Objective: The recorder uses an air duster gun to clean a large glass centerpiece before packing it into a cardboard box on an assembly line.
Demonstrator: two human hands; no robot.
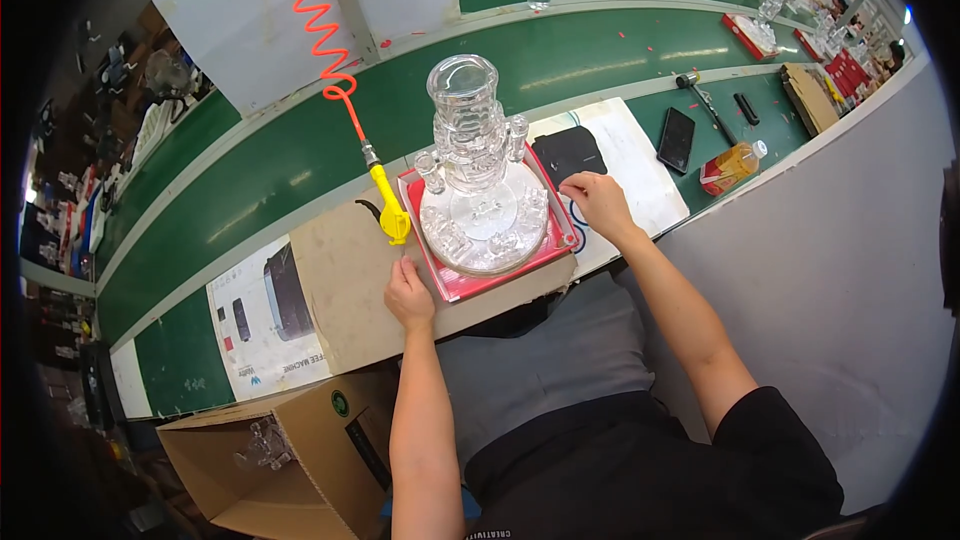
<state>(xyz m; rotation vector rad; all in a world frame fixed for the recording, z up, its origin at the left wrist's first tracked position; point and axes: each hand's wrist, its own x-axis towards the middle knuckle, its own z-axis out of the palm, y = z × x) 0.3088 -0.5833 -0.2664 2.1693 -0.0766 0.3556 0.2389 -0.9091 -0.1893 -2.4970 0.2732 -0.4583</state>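
A shallow red box (455,289) sits on the bench in front of me. In it stands a tall clear glass-like vessel (468,125) with small side cups, on a round clear base (490,225) ringed with small clear pieces. My left hand (408,297) is beside the box's left edge with its fingers drawn together, just below the tip of a yellow air blow gun (393,215). Whether it touches the tip is unclear. My right hand (600,204) is at the box's right edge, thumb and fingers pinched. What either hand holds, if anything, is too small to make out.
An orange coiled hose (318,25) hangs down to the blow gun. Flattened cardboard (345,290) lies under the box. To the right are a phone (676,138), a hammer-like tool (708,105) and a drink bottle (733,168). An open carton (300,460) with clear pieces stands below left.
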